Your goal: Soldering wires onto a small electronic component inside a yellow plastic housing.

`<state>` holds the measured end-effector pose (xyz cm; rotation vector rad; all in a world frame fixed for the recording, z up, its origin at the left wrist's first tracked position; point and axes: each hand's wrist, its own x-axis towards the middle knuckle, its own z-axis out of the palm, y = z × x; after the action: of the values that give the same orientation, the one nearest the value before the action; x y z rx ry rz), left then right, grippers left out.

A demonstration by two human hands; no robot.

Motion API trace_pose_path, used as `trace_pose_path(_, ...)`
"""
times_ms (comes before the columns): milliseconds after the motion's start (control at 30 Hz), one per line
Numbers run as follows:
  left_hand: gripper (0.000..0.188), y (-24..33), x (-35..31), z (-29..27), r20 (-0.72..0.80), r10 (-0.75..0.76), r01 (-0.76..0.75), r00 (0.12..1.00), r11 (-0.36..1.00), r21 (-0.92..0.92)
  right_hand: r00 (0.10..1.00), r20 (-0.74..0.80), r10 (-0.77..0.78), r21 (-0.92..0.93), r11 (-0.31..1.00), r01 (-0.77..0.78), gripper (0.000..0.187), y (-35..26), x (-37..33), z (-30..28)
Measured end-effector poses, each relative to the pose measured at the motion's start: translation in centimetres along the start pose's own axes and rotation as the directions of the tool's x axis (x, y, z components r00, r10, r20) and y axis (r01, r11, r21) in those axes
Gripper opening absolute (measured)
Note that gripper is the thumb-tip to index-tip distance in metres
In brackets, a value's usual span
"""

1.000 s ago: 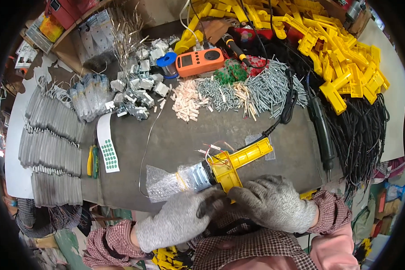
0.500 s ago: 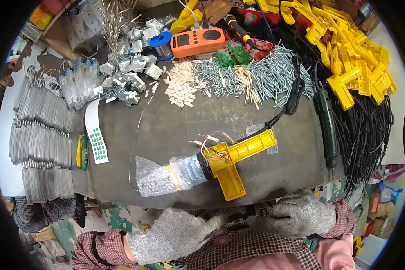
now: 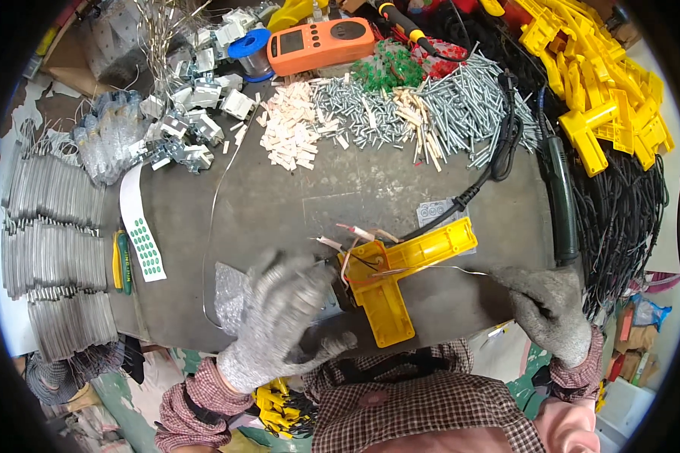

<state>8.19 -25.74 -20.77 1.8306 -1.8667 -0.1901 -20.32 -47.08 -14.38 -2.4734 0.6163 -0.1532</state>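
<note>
In the head view, the blurred left hand (image 3: 279, 309) spreads its fingers over bubble wrap (image 3: 229, 294), contact unclear. The right hand's (image 3: 548, 306) fingers pinch a thin wire (image 3: 461, 269) reaching the yellow T-shaped shell (image 3: 389, 311) on the worktop (image 3: 355, 200).

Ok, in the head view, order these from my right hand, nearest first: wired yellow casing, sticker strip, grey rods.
1. Wired yellow casing, just left of the right hand.
2. Sticker strip, farther left.
3. Grey rods, left beyond the strip.
</note>
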Motion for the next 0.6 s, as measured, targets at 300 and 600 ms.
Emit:
trace_pose_path(300,0.072,-1.7,0.0,0.6,-0.051,-0.109,0.094,0.993,0.966,-0.242,0.984,-0.041,-0.174,-0.085,0.982,0.17,0.065,-1.4,-1.8,-2.0)
trace_pose_path(600,0.067,-1.7,0.4,0.8,-0.123,-0.193,0.16,0.973,0.958,-0.239,0.996,-0.029,-0.09,-0.244,0.966,0.08,0.064,-2.0,-0.3,2.2)
